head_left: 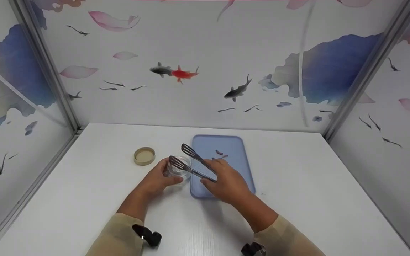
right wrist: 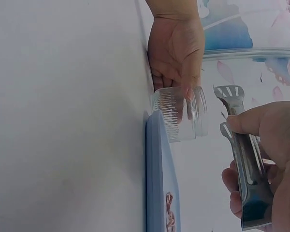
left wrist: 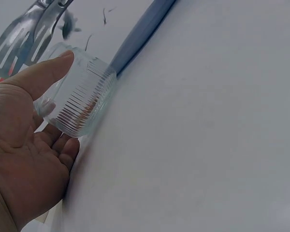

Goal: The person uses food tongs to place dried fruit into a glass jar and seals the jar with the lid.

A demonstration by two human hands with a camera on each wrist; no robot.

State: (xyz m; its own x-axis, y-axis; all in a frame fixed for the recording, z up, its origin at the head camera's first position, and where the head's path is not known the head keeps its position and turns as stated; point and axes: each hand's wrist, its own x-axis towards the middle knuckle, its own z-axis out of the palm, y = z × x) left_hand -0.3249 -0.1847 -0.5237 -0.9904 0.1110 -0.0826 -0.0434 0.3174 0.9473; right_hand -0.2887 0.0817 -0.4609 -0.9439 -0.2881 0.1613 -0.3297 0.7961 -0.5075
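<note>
My left hand [head_left: 158, 179] holds a clear glass jar [left wrist: 82, 96] with ribbed lower walls, thumb on the near side and fingers round the far side. The jar stands at the left edge of a blue tray [head_left: 219, 144]. Something reddish-brown shows through its ribbed wall in the left wrist view. My right hand [head_left: 230, 181] grips metal tongs [right wrist: 251, 179] with slotted ends. The tongs' arms are spread, their ends over the jar's mouth and just beyond it in the head view. Small reddish-brown pieces [head_left: 222, 156] lie on the tray.
A round beige lid [head_left: 144, 156] lies on the white table [head_left: 283, 167] to the left of the jar. White panels [head_left: 198, 106] printed with fish and petals close off the back and both sides, with metal posts [head_left: 50, 67] at the corners.
</note>
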